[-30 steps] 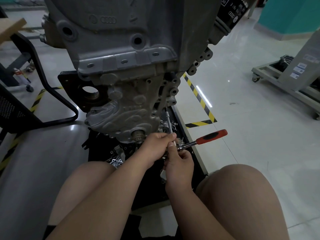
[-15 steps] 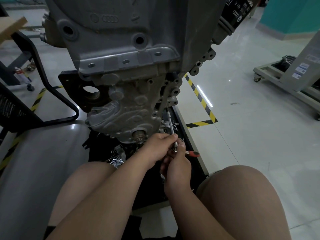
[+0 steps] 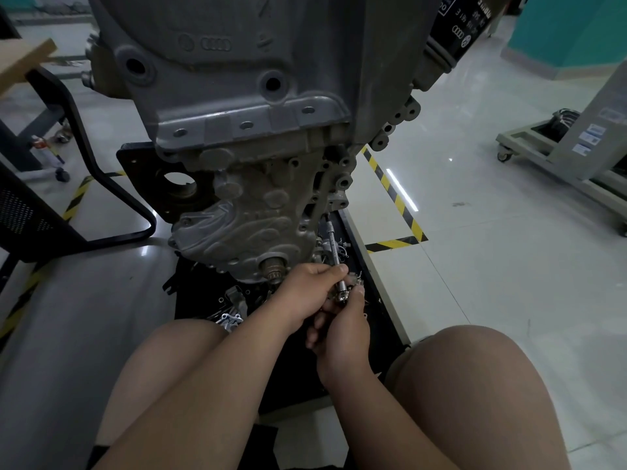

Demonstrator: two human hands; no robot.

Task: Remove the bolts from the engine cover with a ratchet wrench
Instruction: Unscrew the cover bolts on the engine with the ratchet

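A grey engine cover [image 3: 244, 212] hangs in front of me, with several bolt holes along its edges. A steel extension bar [image 3: 332, 240] of the ratchet wrench runs up from my hands to a bolt at the cover's lower right edge. My left hand [image 3: 310, 288] pinches the bar near its lower end. My right hand [image 3: 342, 327] grips the wrench just below the ratchet head [image 3: 342, 293]. The red handle is hidden under that hand.
A black tray [image 3: 369, 266] under the engine holds several loose metal parts. A black chair frame [image 3: 101, 184] stands at the left, a wheeled stand [image 3: 556, 154] at the right. Yellow-black floor tape [image 3: 393, 195] runs beside the tray. My knees frame the lower view.
The red handle pointed right, then swung toward me and went out of sight under my right hand. My left hand stayed on the extension bar.
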